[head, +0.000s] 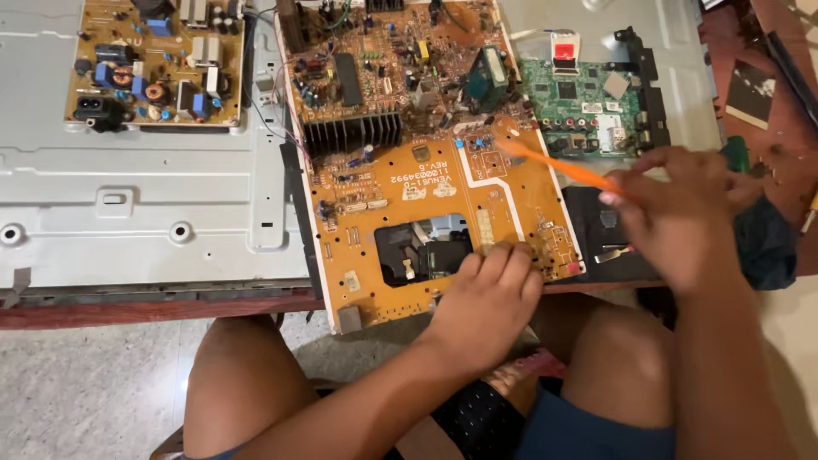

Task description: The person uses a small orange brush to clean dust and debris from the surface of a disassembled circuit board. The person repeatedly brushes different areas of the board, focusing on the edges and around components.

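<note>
Head camera looks down on a large orange circuit board (426,183), which lies tilted across the near edge of the worktop (128,308) and partly over a grey metal back panel (128,183). The board's near corner juts past the worktop edge, above the person's knees.

An orange brush (554,163) (its shape is smeared by motion, so the bristle end is hard to make out) reaches from the right hand (682,213) toward the middle right of the board, near a patch of small blue parts. That hand's grip is clenched around the brush handle. The left hand (486,298) rests flat on the board's near edge, just beside a rectangular cut-out (422,249), fingers spread and pressing down, grasping nothing.

Judging from how things lie, the brushing looks to be under way around the board's middle; how much of the surface is already clean cannot be told, and the crowded far part with the black finned heat sink (354,132) seems not yet reached.

Further out, a smaller tan power board (153,60) sits on the grey panel at the far left, and a green board (588,106) lies to the right of the orange one. A dark cloth (767,243) sits at the right edge, behind the right hand.
</note>
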